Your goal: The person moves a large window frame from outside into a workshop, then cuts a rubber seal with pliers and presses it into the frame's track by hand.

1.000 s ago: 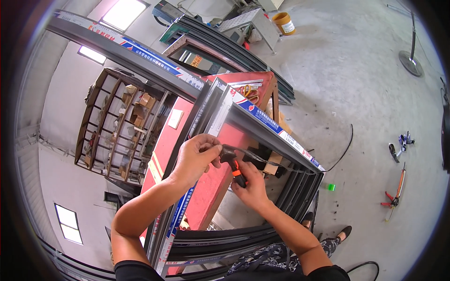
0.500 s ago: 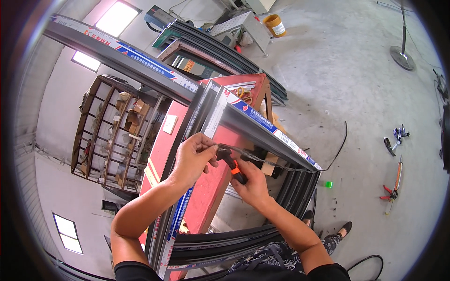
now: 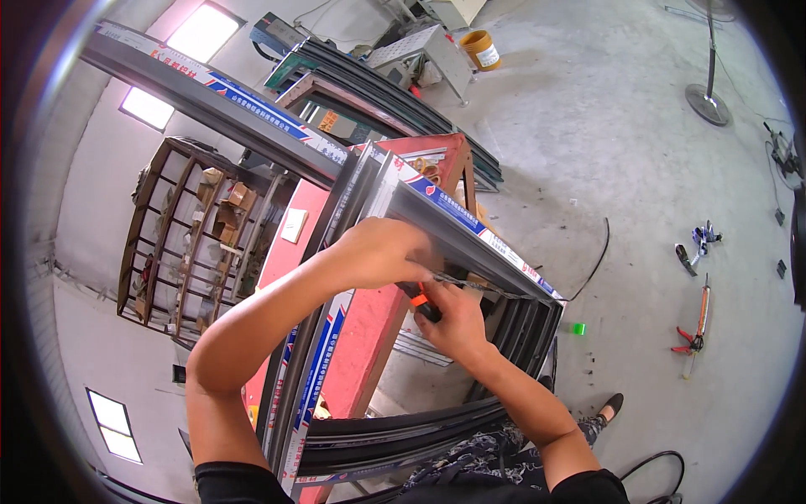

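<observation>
My right hand [image 3: 453, 321] is closed around a cutter-like hand tool [image 3: 426, 307] with a black and orange handle. The tool's head is mostly hidden behind my left hand. My left hand [image 3: 386, 254], back upward and blurred at the fingers, pinches a thin dark rubber strip [image 3: 495, 291] close beside the tool. From there the strip runs right along a grey metal window frame [image 3: 457, 220] to its corner, and its loose tail [image 3: 603, 252] curves out past it. Blue-and-white film covers parts of the frame, which lies across a red-topped table [image 3: 363, 353].
Scissors [image 3: 430, 172] with yellow handles lie on the table's far end. Dark profiles [image 3: 403, 437] are stacked nearby. On the floor are a caulking gun [image 3: 698, 323], a blue tool [image 3: 707, 235], a small green object [image 3: 579, 328] and a yellow bucket [image 3: 480, 52]. A rack [image 3: 189, 244] stands left.
My left hand has shifted right and turned over toward the tool, now covering its head. My right hand has barely moved. The whole view has shifted slightly.
</observation>
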Demonstrator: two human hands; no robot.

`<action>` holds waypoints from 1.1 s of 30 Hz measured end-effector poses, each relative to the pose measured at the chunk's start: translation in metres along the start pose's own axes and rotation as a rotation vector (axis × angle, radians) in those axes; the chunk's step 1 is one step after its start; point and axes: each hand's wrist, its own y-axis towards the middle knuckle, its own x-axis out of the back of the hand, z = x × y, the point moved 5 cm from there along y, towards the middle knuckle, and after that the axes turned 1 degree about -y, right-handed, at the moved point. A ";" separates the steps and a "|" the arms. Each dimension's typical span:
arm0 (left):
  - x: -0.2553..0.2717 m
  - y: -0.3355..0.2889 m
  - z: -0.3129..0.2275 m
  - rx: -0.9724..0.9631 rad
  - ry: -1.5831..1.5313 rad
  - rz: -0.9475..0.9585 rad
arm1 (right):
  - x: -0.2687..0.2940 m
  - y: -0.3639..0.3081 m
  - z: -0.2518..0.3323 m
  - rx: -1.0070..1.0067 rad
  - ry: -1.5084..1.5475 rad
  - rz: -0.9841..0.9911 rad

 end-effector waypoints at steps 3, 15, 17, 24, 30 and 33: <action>-0.009 0.011 0.006 0.074 -0.167 0.078 | -0.001 -0.004 -0.005 -0.044 -0.020 0.009; 0.007 0.036 0.053 0.170 -0.841 -0.062 | -0.054 -0.118 -0.135 -0.532 -0.172 0.175; 0.007 0.040 0.051 0.140 -0.825 -0.043 | -0.073 -0.129 -0.148 -0.661 -0.185 0.285; -0.007 0.033 0.047 -0.018 -0.571 -0.170 | -0.167 -0.096 -0.137 -0.693 0.010 0.431; -0.025 0.043 0.041 -0.162 -0.279 -0.216 | -0.268 -0.057 -0.128 -0.630 0.068 0.430; -0.028 0.047 0.040 -0.195 -0.153 -0.231 | -0.307 -0.059 -0.140 -0.679 0.122 0.550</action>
